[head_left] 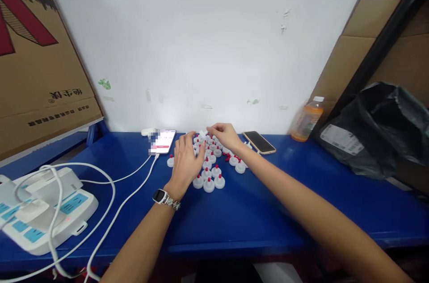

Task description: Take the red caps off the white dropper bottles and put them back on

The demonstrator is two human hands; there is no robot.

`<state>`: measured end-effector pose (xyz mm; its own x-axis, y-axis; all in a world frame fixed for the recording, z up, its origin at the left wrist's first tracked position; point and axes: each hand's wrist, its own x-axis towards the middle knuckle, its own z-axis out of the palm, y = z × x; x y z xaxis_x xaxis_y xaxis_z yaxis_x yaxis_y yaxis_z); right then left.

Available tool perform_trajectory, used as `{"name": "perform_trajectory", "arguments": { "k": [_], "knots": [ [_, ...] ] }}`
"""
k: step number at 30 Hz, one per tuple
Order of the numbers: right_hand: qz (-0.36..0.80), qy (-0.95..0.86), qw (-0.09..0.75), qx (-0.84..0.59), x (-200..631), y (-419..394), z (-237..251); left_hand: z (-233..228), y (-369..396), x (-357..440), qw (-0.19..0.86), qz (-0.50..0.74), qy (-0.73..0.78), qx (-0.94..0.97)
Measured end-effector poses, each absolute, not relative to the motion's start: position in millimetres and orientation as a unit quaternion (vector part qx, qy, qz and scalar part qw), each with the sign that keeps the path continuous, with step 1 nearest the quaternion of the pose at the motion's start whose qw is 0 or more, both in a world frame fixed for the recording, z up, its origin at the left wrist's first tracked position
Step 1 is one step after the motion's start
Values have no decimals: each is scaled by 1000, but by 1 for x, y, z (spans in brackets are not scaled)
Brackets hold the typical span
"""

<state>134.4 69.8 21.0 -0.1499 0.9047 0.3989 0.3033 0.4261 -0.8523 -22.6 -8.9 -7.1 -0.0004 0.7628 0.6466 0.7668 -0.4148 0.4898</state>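
Observation:
Several small white caps with red tips stand clustered on the blue table near the wall. My left hand, with a watch on its wrist, rests over the left side of the cluster, fingers curled toward the caps. My right hand hovers at the far side of the cluster and pinches a small white piece between thumb and fingertips. Whether the left hand holds a cap is hidden by its fingers.
A lit phone on a white cable lies left of the caps, a dark phone right. A white power strip sits far left. An orange drink bottle, black bag and cardboard boxes line the edges.

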Motion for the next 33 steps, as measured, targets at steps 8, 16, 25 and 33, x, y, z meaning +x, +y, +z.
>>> {"name": "perform_trajectory", "arguments": {
  "k": [8,16,25,33],
  "knots": [
    [277,-728,452,-435,176,19,-1,-10,-12,-8,-86,-435,-467,-765],
    [-81,-844,162,-504,195,13,-3,-11,-13,-5,-76,-409,-434,-799],
    [28,-801,314,-508,190,19,-11,-14,-11,-7,-87,-413,-441,-793],
    [428,-561,595,-384,164,17,-13,-14,-13,-5,-107,-429,-453,-774]
  ]
}}
